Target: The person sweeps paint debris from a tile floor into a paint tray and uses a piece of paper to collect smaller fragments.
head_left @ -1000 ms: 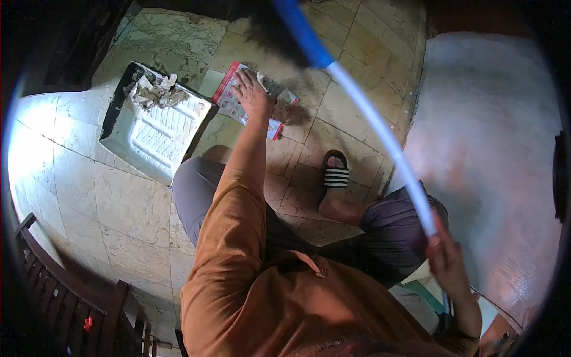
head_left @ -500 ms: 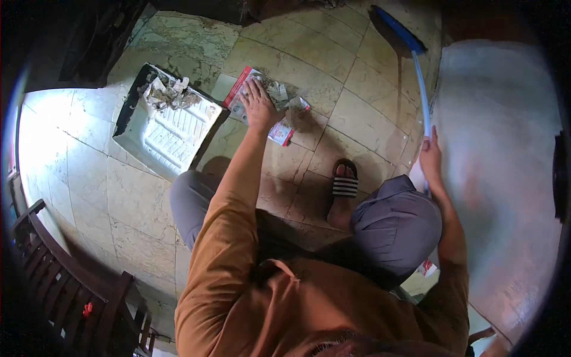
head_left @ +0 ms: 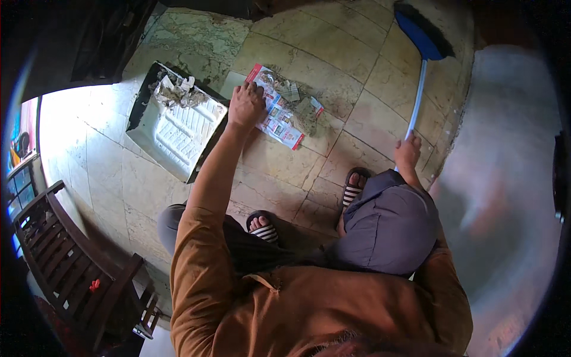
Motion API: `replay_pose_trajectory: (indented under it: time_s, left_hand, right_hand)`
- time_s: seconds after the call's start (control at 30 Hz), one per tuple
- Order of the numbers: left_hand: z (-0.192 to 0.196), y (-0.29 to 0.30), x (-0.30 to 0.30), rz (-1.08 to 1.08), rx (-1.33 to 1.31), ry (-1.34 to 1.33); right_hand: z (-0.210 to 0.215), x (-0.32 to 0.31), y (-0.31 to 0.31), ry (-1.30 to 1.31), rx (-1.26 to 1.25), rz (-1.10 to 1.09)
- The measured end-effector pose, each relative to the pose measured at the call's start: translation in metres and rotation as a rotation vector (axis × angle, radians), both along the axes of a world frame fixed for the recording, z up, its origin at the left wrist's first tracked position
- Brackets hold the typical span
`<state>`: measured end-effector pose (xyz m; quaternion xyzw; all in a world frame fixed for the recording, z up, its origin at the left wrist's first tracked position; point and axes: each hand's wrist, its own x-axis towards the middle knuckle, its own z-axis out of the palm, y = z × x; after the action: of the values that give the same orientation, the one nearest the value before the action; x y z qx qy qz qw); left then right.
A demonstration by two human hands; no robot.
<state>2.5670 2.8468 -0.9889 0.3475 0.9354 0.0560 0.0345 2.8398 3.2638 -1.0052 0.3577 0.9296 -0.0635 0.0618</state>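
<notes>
Left hand [head_left: 247, 106] has shifted to the left edge of a printed sheet [head_left: 278, 116], grip unclear; right hand [head_left: 407, 150] clasps a broom [head_left: 422, 77]. Keeping the sheet level should contain debris [head_left: 306, 116].

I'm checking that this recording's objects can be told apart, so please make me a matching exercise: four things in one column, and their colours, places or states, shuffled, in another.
Things
1. Broom
2. Tray
3. Printed sheet
4. Sandals

Descriptions
A. Worn, with dark and white stripes
B. Lying flat, dirt on it, left hand at its edge
C. White inside, holding crumpled scraps
D. Blue head, handle in the right hand

Pairs: 1-D, 2-C, 3-B, 4-A
</notes>
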Motion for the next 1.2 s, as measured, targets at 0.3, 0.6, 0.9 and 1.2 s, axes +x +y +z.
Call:
replay_pose_trajectory:
  time_s: [0.3,0.6,0.9,1.2]
  left_hand:
    - [-0.033,-0.008,-0.046,0.416,-0.039,-0.103]
    - [-0.031,0.007,-0.048,0.583,-0.068,-0.137]
    - [-0.049,-0.002,-0.047,0.564,0.299,-0.266]
    - [-0.022,0.0,-0.034,0.552,0.389,-0.4]
  right_hand:
    - [-0.037,-0.129,-0.137,0.347,-0.77,0.301]
    - [-0.038,-0.161,-0.16,0.166,-0.7,0.217]
    - [-0.081,-0.152,-0.156,0.357,-0.994,0.104]
    - [-0.023,-0.162,-0.153,0.355,-1.147,0.109]
